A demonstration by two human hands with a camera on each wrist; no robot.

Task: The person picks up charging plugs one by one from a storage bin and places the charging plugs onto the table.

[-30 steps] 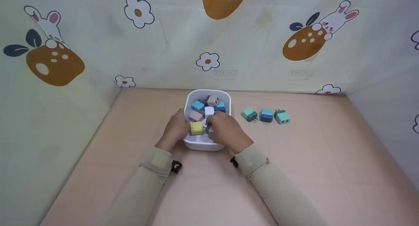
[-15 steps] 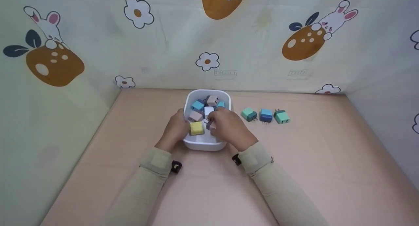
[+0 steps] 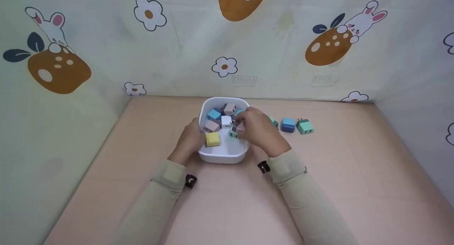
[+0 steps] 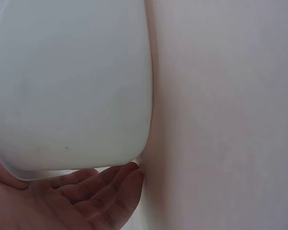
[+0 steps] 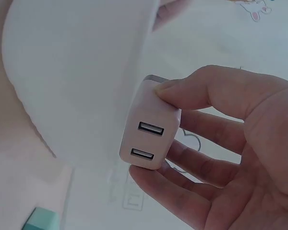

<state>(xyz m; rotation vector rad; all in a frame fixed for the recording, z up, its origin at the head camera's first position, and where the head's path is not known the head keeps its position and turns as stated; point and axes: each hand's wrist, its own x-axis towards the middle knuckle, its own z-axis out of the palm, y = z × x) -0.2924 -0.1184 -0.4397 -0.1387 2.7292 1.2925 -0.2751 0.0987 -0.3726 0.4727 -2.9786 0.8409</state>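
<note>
A pale pink USB charger (image 5: 151, 129) with two ports is pinched between the thumb and fingers of my right hand (image 3: 261, 131), over the right side of a white plastic tub (image 3: 223, 160). My left hand (image 3: 191, 138) holds the tub's left wall, thumb at the rim and fingers against the outside. Inside the tub lie several chargers: a yellow one (image 3: 212, 139), a white one (image 3: 226, 121), a blue one (image 3: 214, 114), a pink one (image 3: 212, 126), a pink-and-grey one (image 3: 230, 109) and a green one (image 3: 232, 133) partly behind the held charger.
Right of the tub, a blue charger (image 3: 288, 125) and a green charger (image 3: 305, 126) lie on the peach tabletop (image 3: 227, 202). Another green charger (image 3: 274, 123) is mostly hidden by my right hand. A printed cloth wall (image 3: 177, 67) stands behind.
My right hand has moved right and away from me with the pink charger, towards the tub's right rim. A green charger in the tub has come into sight. The left hand stays put.
</note>
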